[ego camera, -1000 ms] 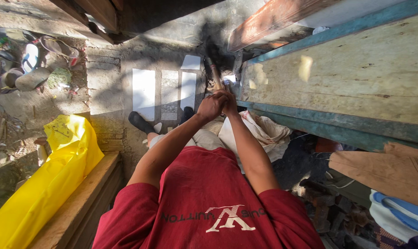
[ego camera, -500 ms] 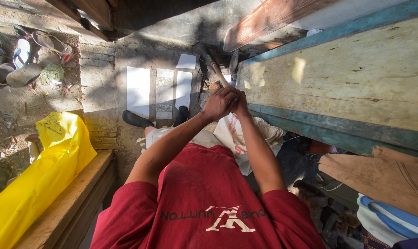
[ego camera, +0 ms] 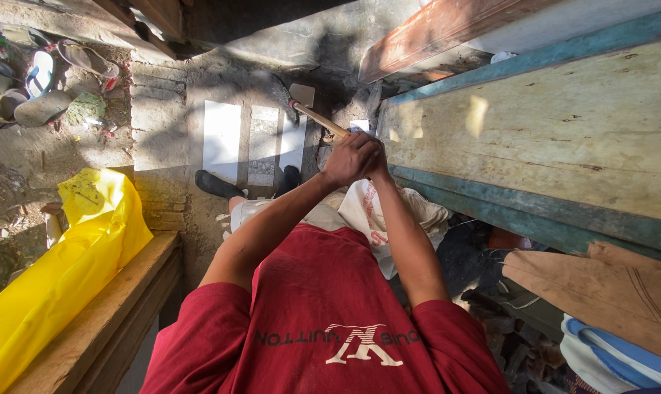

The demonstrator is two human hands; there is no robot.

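Both-hand grip [ego camera: 356,157] — perhaps hoe handle [ego camera: 317,119]

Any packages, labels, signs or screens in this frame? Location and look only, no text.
Yellow plastic bag: lower left, lying along a wooden plank; long, crumpled, bright yellow.
White cloth sack: centre, just below the hands gripping a wooden tool handle; rumpled, white with red print.
Shirt print: on the person's red shirt, bottom centre; white graphic.
No signs or screens.

Right: my hands are hemmed by the long weathered wooden board with teal edges [ego camera: 549,138].
Left: open dirt ground [ego camera: 163,124] up to the yellow plastic sack [ego camera: 60,270].
Ahead: grey concrete wall [ego camera: 301,33].
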